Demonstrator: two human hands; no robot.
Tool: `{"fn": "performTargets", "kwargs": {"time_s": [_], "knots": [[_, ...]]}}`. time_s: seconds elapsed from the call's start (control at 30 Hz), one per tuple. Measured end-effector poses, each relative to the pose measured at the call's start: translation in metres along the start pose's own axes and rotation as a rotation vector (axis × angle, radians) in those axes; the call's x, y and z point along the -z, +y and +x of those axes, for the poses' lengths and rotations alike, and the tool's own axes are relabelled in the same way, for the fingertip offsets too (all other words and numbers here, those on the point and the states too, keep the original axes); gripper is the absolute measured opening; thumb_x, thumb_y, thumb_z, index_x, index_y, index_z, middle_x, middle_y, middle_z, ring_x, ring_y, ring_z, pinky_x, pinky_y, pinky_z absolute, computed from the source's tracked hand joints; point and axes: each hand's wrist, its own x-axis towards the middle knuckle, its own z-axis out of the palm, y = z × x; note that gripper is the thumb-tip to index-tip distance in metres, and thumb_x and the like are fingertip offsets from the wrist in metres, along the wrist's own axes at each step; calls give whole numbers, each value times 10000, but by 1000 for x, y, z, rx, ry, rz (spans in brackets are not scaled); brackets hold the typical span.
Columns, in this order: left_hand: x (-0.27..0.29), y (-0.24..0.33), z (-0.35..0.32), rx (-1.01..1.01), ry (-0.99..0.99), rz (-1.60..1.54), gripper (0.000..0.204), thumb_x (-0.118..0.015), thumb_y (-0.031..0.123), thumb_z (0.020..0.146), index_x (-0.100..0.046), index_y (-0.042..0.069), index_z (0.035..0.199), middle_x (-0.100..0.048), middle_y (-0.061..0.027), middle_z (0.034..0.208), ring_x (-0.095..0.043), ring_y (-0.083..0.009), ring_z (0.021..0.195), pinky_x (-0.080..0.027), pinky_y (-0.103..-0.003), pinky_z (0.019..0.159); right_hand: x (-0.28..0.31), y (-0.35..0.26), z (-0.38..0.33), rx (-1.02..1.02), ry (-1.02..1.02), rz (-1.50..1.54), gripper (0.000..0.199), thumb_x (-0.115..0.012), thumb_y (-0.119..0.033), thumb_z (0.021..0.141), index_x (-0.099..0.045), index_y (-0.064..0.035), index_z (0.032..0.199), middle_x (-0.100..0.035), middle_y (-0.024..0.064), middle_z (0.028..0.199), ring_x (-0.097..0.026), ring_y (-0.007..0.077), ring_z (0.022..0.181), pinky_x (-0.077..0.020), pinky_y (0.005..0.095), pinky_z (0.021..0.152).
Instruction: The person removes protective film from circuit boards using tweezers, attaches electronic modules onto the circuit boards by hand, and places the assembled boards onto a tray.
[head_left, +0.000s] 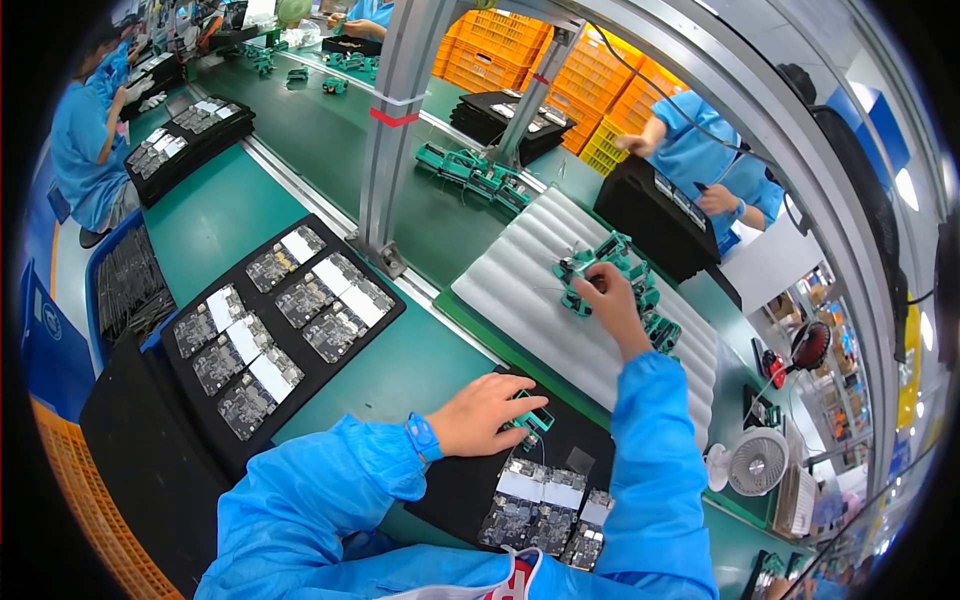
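Observation:
My left hand (pixel 482 414) is closed around a small green plastic frame (pixel 540 419), fingers on its edges, above a black foam pad (pixel 455 495). A thin wire hangs from the frame. Just below it on that pad lie several circuit boards (pixel 512 520) with white labels. Farther right and ahead, my right hand (pixel 612 302) reaches over a ribbed white foam sheet (pixel 510 265). Its thumb and fingers pinch a green wired frame (pixel 573 272) at the edge of a cluster of similar frames (pixel 640 285). My fingertips partly cover the grip.
On the left, another black pad (pixel 268 309) bears several labelled boards. A metal post (pixel 385 150) stands ahead beside the green conveyor (pixel 300 125), which carries more frames (pixel 475 175). Opposite is a co-worker (pixel 700 130); a white fan (pixel 757 462) stands right.

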Motion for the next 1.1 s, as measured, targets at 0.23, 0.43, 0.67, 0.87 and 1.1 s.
{"fn": "performTargets", "kwargs": {"time_s": [0.23,0.43,0.67,0.87,1.1], "knots": [[0,-11,-2,23,-36,-49,476,-684,162,906,-582,91,1365,-545,-196,1362,-532,-375,1241,-432,-470,1040,54,-26,-113,-78,-425,757,871,-714,-50,760,-333,-115,1540,-504,108,1410,-566,233,1200,-486,405,1053],[-6,-6,4,104,90,-58,487,-677,183,920,-556,74,1379,-564,-176,1321,-527,-386,1212,-436,-456,1033,72,-18,-172,-212,-886,655,838,-736,2,758,-383,-51,1517,-461,115,1500,-495,186,1328,-409,364,1111],[-6,0,1,177,112,-104,498,-675,193,937,-538,74,1401,-549,-177,1371,-510,-369,1250,-429,-446,1056,35,-28,-177,361,-633,-194,803,-567,103,750,-469,-178,1495,-421,161,1551,-458,366,1362,-390,416,1126],[-6,1,1,181,116,-74,468,-677,193,935,-561,64,1369,-554,-186,1361,-527,-380,1232,-448,-447,1037,35,-25,-129,318,-348,-249,567,-555,50,845,-564,-103,1391,-673,157,1206,-652,320,1065,-511,429,900],[-4,3,-1,179,84,-30,439,-671,185,935,-574,67,1346,-537,-197,1361,-523,-401,1227,-456,-460,1026,-9,0,-42,-65,-24,-393,377,-645,-241,903,-632,-105,1255,-713,174,1023,-684,355,921,-535,456,809]]}}
